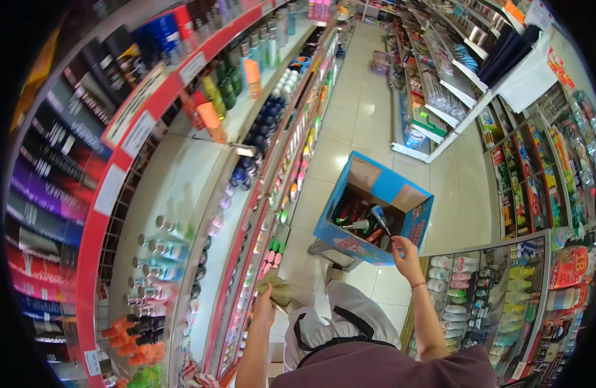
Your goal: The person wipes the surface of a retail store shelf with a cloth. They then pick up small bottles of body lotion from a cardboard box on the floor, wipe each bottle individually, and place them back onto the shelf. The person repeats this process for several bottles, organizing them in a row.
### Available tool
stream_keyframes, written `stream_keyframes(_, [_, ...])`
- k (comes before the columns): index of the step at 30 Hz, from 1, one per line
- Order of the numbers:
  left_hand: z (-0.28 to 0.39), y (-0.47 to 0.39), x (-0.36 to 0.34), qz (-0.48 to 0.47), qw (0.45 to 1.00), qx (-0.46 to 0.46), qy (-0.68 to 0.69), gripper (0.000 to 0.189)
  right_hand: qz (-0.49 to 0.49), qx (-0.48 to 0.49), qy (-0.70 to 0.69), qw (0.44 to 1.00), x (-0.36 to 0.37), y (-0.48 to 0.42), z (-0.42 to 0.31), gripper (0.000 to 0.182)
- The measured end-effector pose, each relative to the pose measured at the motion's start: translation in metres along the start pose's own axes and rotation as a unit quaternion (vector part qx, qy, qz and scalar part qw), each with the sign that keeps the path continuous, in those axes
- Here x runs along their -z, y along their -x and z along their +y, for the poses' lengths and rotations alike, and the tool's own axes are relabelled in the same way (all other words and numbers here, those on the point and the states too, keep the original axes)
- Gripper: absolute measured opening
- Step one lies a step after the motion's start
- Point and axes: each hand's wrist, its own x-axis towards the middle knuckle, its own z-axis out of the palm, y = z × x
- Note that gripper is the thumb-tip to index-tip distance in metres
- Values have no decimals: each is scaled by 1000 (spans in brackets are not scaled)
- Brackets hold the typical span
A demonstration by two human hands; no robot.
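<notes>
My left hand is closed around a crumpled olive-green cloth, low beside the shelf. My right hand reaches over the near right edge of a blue cardboard box, its fingertips at the lower end of a slim bottle with a light-blue top; whether the fingers grip it is hard to tell. Inside the open box lie several dark and red bottles, and a bottle with a pale cap. The box rests on a grey stool in front of my legs.
Shelves of perfume bottles, orange-capped sprays and roll-ons run along my left. A display case with bottles stands at my right. Further up, a white shelf rack borders the tiled aisle, with a purple basket beside it.
</notes>
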Motion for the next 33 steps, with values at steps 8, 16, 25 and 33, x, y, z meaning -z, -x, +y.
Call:
stream_keyframes(8, [1,-113,-138,41,986,-155,-34,33,-76,-22,-22,997,11,-81,86,29])
stream_keyframes(16, [-29,-181,-256,150,726,-353,-571,58,-257,-7,145,955,-122,-168,200,29])
stream_keyframes(25, [-32,-186,-266,189,692,-346,-605,62,-279,50,412,866,-223,-160,277,25])
stream_keyframes(33, [-29,-188,-266,284,892,-299,-187,37,-477,-83,241,841,-187,-170,273,33])
